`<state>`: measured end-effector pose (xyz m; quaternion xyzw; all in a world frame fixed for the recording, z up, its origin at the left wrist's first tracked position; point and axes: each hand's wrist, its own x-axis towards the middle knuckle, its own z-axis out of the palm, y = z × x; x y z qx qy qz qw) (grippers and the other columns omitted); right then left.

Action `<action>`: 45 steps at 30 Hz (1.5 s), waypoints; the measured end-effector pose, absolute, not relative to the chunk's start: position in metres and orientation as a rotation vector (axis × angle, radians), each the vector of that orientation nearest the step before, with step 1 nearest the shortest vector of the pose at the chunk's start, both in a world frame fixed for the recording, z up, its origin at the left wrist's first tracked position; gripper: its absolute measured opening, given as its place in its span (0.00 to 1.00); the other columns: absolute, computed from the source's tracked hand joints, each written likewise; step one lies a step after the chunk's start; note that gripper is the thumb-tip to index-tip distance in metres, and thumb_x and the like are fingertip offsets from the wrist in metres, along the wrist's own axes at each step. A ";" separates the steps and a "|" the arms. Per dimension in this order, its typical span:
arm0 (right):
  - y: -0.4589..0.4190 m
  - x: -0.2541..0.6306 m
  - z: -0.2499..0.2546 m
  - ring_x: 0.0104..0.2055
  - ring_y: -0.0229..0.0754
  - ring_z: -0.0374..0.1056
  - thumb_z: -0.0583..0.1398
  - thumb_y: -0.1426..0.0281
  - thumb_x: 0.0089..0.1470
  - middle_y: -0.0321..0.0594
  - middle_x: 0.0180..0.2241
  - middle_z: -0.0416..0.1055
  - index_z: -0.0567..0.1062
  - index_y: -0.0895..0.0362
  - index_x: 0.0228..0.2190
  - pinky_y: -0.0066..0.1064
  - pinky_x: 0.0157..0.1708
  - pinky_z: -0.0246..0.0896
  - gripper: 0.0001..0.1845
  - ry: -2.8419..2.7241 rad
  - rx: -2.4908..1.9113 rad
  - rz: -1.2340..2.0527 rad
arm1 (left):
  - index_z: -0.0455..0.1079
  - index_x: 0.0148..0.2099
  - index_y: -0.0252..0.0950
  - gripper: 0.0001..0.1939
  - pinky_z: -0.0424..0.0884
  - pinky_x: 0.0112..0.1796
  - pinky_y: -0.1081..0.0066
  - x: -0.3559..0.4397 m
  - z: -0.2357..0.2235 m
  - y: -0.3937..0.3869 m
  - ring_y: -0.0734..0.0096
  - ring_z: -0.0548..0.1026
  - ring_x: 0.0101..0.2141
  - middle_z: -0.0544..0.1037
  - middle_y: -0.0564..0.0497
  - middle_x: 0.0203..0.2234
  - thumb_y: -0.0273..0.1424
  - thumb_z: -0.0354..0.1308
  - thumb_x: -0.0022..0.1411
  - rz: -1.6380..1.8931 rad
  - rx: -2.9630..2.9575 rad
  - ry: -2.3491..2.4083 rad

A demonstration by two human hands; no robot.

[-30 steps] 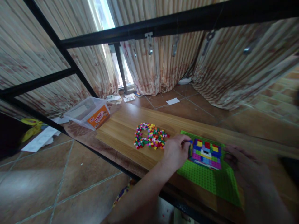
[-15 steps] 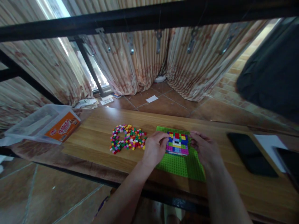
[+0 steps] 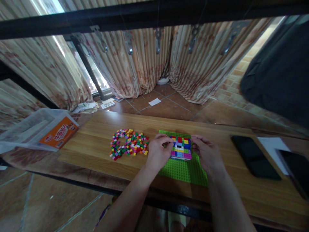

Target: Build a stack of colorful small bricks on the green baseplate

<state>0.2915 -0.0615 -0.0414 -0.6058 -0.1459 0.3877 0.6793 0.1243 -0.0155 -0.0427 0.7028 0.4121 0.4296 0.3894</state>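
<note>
A flat, square build of small multicoloured toy bricks sits on a green studded baseplate. Red, blue, yellow, green and pink rows show on it, with a white and black patch in the middle. At its left edge is my left hand, thumb and forefinger pinched together; what lies between them is too small to make out. My right hand is at the right edge, its curled fingers up against the bricks. Its thumb and whatever it may hold are hidden.
Loose small bricks lie heaped left of the baseplate on the wooden board. A clear plastic tub with an orange label stands far left. To the right are a black phone, white paper and another dark device.
The whole view has shifted slightly. My right hand has come closer to the build's right edge. My left hand keeps its pinch at the left edge.
</note>
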 end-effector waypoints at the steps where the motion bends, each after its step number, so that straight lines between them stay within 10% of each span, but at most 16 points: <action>1: -0.061 0.291 -0.042 0.19 0.29 0.60 0.75 0.62 0.23 0.32 0.19 0.71 0.80 0.58 0.23 0.21 0.19 0.57 0.20 -0.332 -1.364 0.869 | 0.80 0.32 0.39 0.09 0.73 0.38 0.73 0.125 -0.043 -0.015 0.74 0.76 0.34 0.78 0.51 0.33 0.21 0.61 0.56 1.087 1.732 1.049; 16: -0.058 0.276 -0.061 0.31 0.40 0.71 0.73 0.53 0.34 0.38 0.29 0.79 0.83 0.56 0.30 0.32 0.33 0.68 0.23 -0.528 -1.428 0.876 | 0.74 0.29 0.35 0.10 0.65 0.28 0.77 0.141 -0.048 -0.008 0.79 0.68 0.24 0.74 0.58 0.22 0.24 0.64 0.39 1.033 0.975 1.050; 45: -0.060 0.283 -0.052 0.23 0.35 0.63 0.66 0.51 0.44 0.38 0.27 0.76 0.82 0.59 0.30 0.28 0.22 0.58 0.23 -0.485 -1.647 0.707 | 0.77 0.29 0.35 0.09 0.69 0.34 0.72 -0.002 -0.033 0.036 0.72 0.73 0.28 0.78 0.53 0.23 0.21 0.56 0.50 0.762 1.745 1.517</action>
